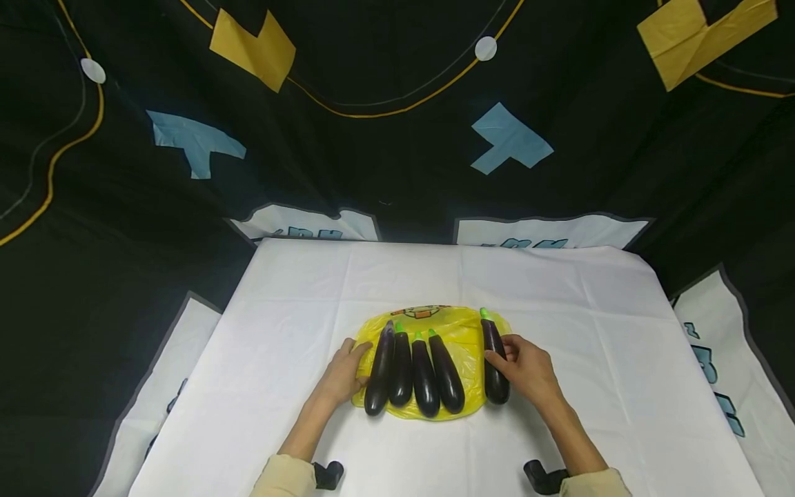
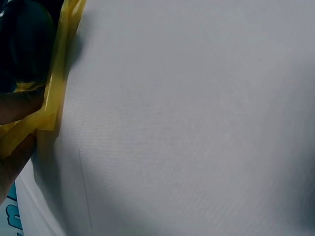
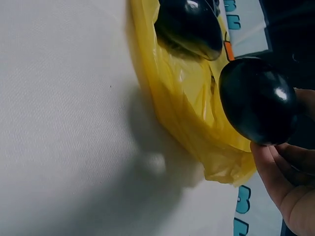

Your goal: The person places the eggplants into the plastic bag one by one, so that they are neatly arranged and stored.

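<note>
Several dark eggplants [image 1: 424,376] with green tips lie side by side across a flat yellow plastic bag [image 1: 468,345]. My right hand [image 1: 526,364] grips another eggplant [image 1: 493,359] at the bag's right edge, thumb on its near side. In the right wrist view its rounded end [image 3: 258,101] shows above the fingertips [image 3: 263,160]. At the opposite edge my left hand [image 1: 341,373] pinches the bag beside the leftmost eggplant [image 1: 380,373]. The left wrist view shows yellow plastic [image 2: 54,105] between thumb and finger.
A white cloth [image 1: 298,297] covers the table under the bag. Dark hanging fabric [image 1: 385,172] with blue and yellow patches stands behind it and at the sides. Black wrist mounts [image 1: 329,475] sit at both sleeves.
</note>
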### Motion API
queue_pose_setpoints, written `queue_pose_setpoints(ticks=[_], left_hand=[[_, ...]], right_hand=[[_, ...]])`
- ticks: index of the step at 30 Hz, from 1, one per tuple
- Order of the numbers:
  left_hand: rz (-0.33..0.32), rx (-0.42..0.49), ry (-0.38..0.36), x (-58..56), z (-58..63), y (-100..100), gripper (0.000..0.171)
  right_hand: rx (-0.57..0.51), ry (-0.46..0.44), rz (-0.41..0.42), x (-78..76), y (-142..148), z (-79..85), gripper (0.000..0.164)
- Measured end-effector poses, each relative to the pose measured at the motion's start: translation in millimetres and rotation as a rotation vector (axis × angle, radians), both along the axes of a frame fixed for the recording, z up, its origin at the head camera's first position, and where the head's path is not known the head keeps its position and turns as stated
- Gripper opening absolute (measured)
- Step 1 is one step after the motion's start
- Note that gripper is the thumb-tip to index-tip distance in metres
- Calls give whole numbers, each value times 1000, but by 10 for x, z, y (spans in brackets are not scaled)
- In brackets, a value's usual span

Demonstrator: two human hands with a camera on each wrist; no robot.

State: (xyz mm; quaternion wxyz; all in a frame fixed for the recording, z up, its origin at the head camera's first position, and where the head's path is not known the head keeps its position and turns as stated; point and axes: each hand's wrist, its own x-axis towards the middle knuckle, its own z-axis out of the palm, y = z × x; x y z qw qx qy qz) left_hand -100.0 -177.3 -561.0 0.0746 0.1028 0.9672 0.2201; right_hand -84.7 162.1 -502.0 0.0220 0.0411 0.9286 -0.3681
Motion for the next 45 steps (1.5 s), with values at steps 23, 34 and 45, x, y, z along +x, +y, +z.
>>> queue_pose_setpoints(ticks=[23,34,45], left_hand=[[-4,10,-1,30,17,15,64],[-6,4,2,14,24,12,64],[-8,16,9,19,29,8,64]], right_hand=[[135,91,59,38,-411,-56,44],[111,35,56,-32,-408,-198,42],[92,-5,68,-91,-410,-355,42]])
